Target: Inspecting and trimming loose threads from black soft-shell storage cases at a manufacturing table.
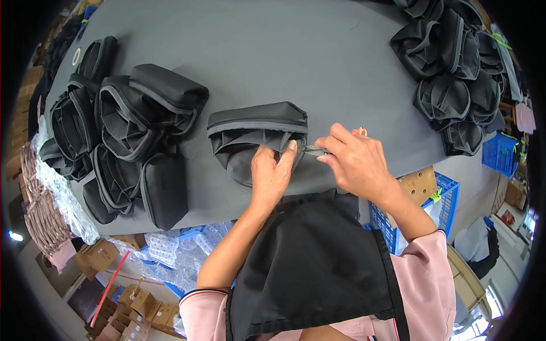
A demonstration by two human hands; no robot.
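A black zippered pouch (259, 116) rests on the grey tabletop in front of me, its zip open and its mouth gaping towards me. My left hand (272, 173) pinches the pouch's fabric edge near the right end of the zip, thumb and fingers closed on it. In my right hand (355, 162) is a pair of small scissors (313, 150), the metal blades pointing left at that same corner. A bit of orange handle shows behind the knuckles. Whether the blades touch the fabric or a thread is too small to tell.
Several black pouches (122, 116) are heaped on the left of the table (273, 62), and another pile of pouches (443, 102) lies at the right. Below the table edge stands a blue crate (449, 199). Cardboard boxes (136, 307) and plastic wrap (176, 250) are at lower left.
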